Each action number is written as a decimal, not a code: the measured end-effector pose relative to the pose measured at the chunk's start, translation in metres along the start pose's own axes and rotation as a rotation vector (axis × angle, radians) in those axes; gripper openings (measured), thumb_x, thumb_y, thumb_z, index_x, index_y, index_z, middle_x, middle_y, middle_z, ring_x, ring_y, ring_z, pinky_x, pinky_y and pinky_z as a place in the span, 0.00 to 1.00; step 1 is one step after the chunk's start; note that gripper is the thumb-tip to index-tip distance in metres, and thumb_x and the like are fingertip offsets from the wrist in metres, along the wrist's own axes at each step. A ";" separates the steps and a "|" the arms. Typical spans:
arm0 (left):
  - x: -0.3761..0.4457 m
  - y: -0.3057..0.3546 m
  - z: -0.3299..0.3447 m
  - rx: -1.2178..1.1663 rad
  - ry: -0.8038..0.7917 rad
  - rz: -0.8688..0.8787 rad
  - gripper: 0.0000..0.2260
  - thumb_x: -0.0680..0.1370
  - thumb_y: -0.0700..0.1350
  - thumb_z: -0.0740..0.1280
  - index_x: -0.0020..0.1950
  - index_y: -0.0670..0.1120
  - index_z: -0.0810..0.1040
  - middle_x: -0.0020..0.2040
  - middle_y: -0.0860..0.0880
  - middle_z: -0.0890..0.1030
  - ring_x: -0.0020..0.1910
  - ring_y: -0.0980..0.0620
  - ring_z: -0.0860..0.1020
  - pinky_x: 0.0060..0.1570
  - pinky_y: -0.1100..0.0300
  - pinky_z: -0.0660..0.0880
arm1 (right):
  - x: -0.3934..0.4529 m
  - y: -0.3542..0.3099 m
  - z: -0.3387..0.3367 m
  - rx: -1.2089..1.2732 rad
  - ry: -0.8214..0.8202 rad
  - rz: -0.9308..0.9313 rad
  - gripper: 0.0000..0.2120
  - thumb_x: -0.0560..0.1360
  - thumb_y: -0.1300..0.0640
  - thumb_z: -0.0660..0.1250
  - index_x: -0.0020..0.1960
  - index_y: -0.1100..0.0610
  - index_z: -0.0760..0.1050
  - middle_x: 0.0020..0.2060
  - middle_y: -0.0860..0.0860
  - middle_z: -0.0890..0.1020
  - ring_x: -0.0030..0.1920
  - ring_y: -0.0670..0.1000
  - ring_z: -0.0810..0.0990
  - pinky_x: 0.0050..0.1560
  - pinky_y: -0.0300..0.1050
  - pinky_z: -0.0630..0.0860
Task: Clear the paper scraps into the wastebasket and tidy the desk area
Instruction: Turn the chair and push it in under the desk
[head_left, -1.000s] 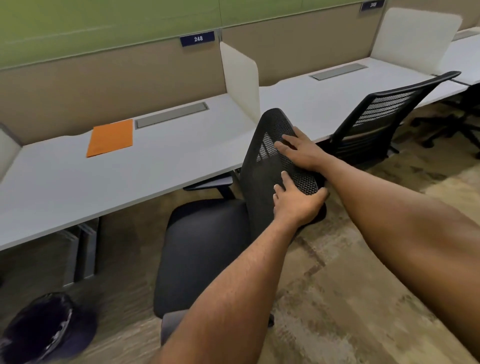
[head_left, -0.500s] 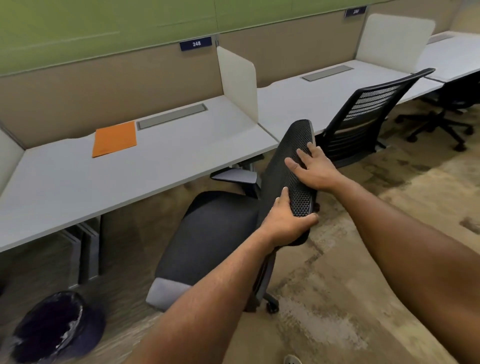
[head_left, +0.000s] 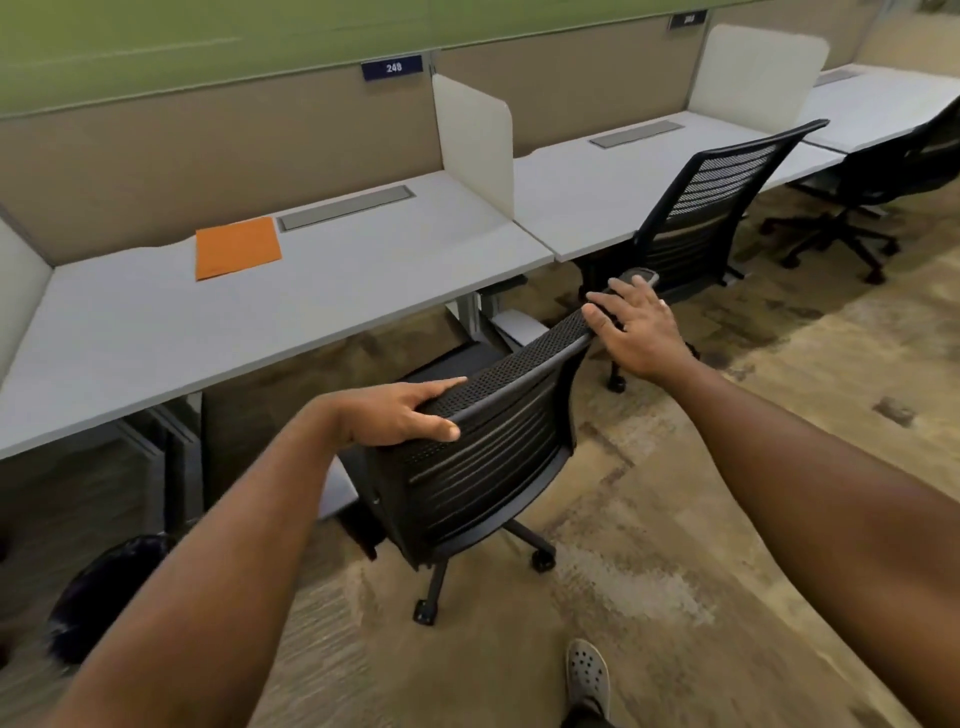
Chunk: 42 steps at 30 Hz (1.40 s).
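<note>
A black mesh office chair (head_left: 483, 467) stands in front of the white desk (head_left: 291, 312), its back toward me and its seat partly under the desk edge. My left hand (head_left: 400, 415) grips the left end of the backrest's top rim. My right hand (head_left: 634, 327) rests over the right end of that rim, fingers spread. An orange sheet (head_left: 236, 248) lies flat at the back of the desk. The dark wastebasket (head_left: 104, 592) with a black liner sits on the floor at the lower left, partly hidden by my left forearm. No paper scraps are visible.
A white divider panel (head_left: 475, 140) separates this desk from the neighbouring one on the right, where a second black chair (head_left: 711, 202) stands. A third chair (head_left: 872, 187) is at the far right. My grey shoe (head_left: 587, 675) is on the carpet below.
The chair has turned from side-on to facing the desk. My hands have moved apart to the two ends of the backrest top. My view has shifted back and to the left.
</note>
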<state>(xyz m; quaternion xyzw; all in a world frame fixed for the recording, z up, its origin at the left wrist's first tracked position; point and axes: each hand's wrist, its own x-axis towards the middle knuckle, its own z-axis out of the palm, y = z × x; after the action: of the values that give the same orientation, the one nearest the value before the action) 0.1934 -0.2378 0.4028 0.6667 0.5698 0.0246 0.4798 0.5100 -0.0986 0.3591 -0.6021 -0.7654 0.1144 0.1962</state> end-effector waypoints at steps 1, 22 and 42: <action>-0.015 -0.011 -0.006 0.056 0.031 -0.009 0.36 0.73 0.59 0.70 0.77 0.61 0.57 0.69 0.54 0.73 0.63 0.56 0.75 0.64 0.56 0.73 | -0.003 0.000 0.000 0.026 0.036 0.022 0.30 0.77 0.31 0.48 0.72 0.45 0.67 0.76 0.49 0.61 0.77 0.51 0.50 0.76 0.56 0.47; -0.118 -0.122 0.025 0.228 0.932 -0.175 0.44 0.70 0.76 0.44 0.42 0.42 0.85 0.35 0.43 0.83 0.39 0.43 0.81 0.46 0.48 0.76 | -0.073 -0.085 0.015 0.469 -0.009 0.141 0.33 0.74 0.27 0.49 0.59 0.49 0.79 0.54 0.50 0.78 0.56 0.51 0.72 0.55 0.48 0.66; -0.157 -0.140 0.024 0.314 1.187 -0.303 0.36 0.73 0.75 0.40 0.76 0.63 0.34 0.80 0.54 0.36 0.79 0.51 0.38 0.76 0.46 0.42 | -0.031 -0.142 0.035 -0.102 -0.031 -0.237 0.40 0.71 0.24 0.33 0.78 0.42 0.45 0.78 0.44 0.42 0.76 0.45 0.36 0.74 0.51 0.35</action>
<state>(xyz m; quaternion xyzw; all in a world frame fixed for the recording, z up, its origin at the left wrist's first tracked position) 0.0495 -0.3909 0.3775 0.5140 0.8238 0.2379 -0.0234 0.3765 -0.1613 0.3811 -0.5150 -0.8389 0.0607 0.1654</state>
